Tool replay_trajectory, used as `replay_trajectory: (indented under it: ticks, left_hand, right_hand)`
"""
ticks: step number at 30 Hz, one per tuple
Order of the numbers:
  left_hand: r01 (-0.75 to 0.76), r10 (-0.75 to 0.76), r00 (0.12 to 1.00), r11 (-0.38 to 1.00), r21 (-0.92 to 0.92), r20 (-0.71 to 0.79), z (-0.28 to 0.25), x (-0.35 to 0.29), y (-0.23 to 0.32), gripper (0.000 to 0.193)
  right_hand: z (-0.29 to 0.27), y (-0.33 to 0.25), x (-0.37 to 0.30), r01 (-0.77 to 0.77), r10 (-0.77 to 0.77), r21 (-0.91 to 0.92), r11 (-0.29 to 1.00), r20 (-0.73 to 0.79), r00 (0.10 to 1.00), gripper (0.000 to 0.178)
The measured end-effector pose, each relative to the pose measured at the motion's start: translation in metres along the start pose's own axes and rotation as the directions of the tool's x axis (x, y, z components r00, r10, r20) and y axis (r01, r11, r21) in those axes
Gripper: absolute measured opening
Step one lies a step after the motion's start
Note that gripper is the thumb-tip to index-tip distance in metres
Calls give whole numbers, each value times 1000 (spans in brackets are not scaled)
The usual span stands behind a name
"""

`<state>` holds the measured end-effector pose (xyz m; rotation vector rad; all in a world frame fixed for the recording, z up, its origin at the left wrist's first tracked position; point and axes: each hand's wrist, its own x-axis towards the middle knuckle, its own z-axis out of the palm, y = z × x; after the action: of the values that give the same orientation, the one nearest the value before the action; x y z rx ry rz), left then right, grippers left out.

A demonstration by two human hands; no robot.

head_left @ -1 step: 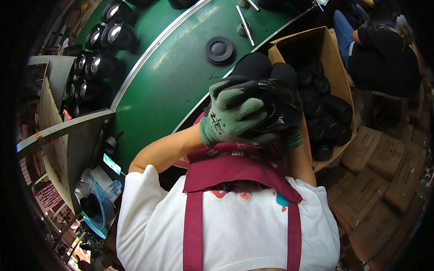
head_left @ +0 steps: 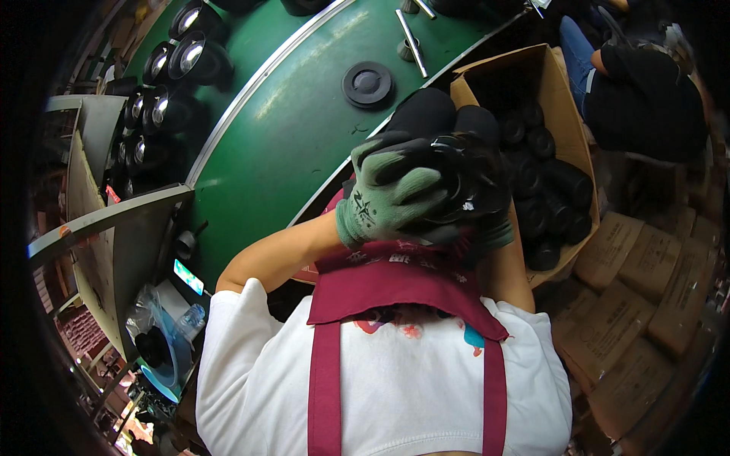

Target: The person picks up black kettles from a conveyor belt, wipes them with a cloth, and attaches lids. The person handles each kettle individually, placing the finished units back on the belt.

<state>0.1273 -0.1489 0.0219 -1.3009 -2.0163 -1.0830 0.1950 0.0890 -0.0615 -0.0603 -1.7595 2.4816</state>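
Note:
In front of my apron, my left hand (head_left: 403,186), in a green glove with dark fingertips, is closed on the left side of a glossy black rounded part (head_left: 485,182). That part is dark and its exact kind cannot be made out. My right hand (head_left: 494,234) is at its near right side; only the green glove cuff shows clearly, and its fingers are hidden by the part. Beyond my hands, a flat black round disc (head_left: 368,84) with a raised centre rests on the green table (head_left: 274,144).
An open cardboard box (head_left: 574,121) of black cylindrical parts stands at my right. Several black bowl-shaped parts (head_left: 199,57) with shiny centres sit at far left. Metal rods (head_left: 411,42) lie at the back. Stacked cartons (head_left: 616,304) and another person (head_left: 646,99) are on the right.
The glossy black part has turned slightly in my hands, and its highlights have shifted. My right cuff has moved a little to the right. My left hand is almost still.

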Motion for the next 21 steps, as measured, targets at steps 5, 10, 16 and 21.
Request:
replay_trajectory:
  ticks: [5, 10, 16, 21]
  left_hand:
    - [204, -158, 901, 976, -73, 403, -15, -56, 0, 58]
    - [451, -408, 835, 892, -34, 368, -3, -52, -16, 93]
    - [528, -415, 818, 816, -235, 399, 62, -59, -29, 107]
    - [559, -445, 794, 802, -211, 414, 63, -53, -28, 105]
  right_hand:
    - [-28, -111, 48, -52, 84, -247, 967, 121, 989, 63]
    - [-8, -73, 76, 481, -50, -794, 371, 500, 864, 61]
    - [-13, -6, 177, -130, 213, -665, 735, 45, 976, 40]
    - [3, 109, 282, -450, 394, -868, 207, -347, 851, 108]
